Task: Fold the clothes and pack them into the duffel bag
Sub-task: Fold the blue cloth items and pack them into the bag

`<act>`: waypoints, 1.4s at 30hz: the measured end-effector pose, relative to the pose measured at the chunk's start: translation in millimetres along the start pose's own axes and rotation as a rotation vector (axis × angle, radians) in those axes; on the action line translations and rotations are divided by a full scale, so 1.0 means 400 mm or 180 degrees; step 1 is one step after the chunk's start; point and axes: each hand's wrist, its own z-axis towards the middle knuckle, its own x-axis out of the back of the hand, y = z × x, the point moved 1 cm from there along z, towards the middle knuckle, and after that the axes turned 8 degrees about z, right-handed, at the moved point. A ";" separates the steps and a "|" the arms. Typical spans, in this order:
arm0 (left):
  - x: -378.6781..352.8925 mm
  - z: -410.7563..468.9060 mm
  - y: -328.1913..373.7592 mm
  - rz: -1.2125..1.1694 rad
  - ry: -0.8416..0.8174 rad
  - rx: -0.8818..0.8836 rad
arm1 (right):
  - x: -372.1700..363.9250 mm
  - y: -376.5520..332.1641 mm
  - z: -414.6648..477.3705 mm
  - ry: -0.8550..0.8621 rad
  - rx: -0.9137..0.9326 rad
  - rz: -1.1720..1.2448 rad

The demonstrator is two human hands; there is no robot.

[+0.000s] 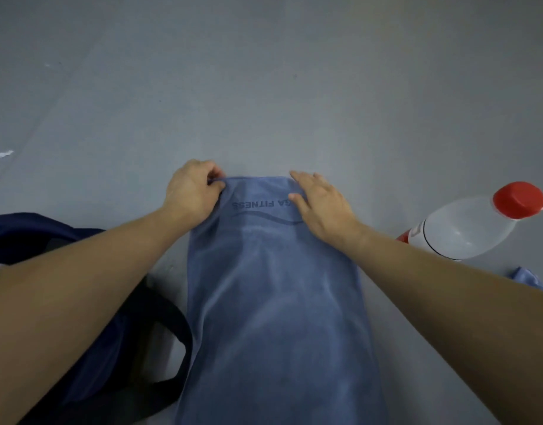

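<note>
We have the blue towel (273, 302) laid out lengthwise on the grey floor (264, 87), running from close to us out to its far hem, with the printed lettering (261, 204) near that hem; our left hand (192, 191) pinches the far left corner between thumb and curled fingers, while our right hand (322, 207) lies flat on the far right corner, fingers straight and gripping nothing; the navy duffel bag (34, 228) sits on the floor to our left, its dark strap (178, 342) touching or tucked just under the towel's left edge, we cannot tell which; a clear bottle (466, 228) with a red cap (520, 199) lies on the floor to the right, near the towel but apart from it, and a scrap of lighter blue cloth (527, 277) shows beyond our right forearm. We judge that the step in hand is squaring the far hem before folding it back toward us; to do it well, the right hand should take its corner in a pinch to match the left, so both corners lift together and level; we should draw the hem straight over the length, line the side edges up one on the other, then smooth from the fold outward to press out the soft ripples; the towel looks limp and plush, so a one-handed pull would likely skew it; we should also mind the strap, lest it catch in the fold.
</note>
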 end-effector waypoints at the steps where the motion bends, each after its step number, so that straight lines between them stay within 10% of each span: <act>1: 0.019 -0.009 0.021 -0.0143 0.0076 -0.0224 | 0.013 -0.020 0.014 -0.0105 0.0000 0.0167; 11: 0.166 -0.033 0.061 -0.0842 0.0116 -0.0661 | 0.146 -0.152 0.088 -0.1085 0.0088 0.0286; 19: 0.202 -0.079 -0.004 -0.0272 0.0370 0.0078 | 0.268 -0.056 0.013 0.0148 -0.0158 -0.1420; 25: 0.272 -0.213 0.031 -0.0130 0.0522 -0.0064 | 0.331 -0.093 -0.137 0.0571 0.0229 -0.1203; 42: 0.252 -0.965 -0.105 0.0885 -0.1244 -0.1540 | 0.159 -0.063 -0.930 -0.1452 0.1513 -0.0845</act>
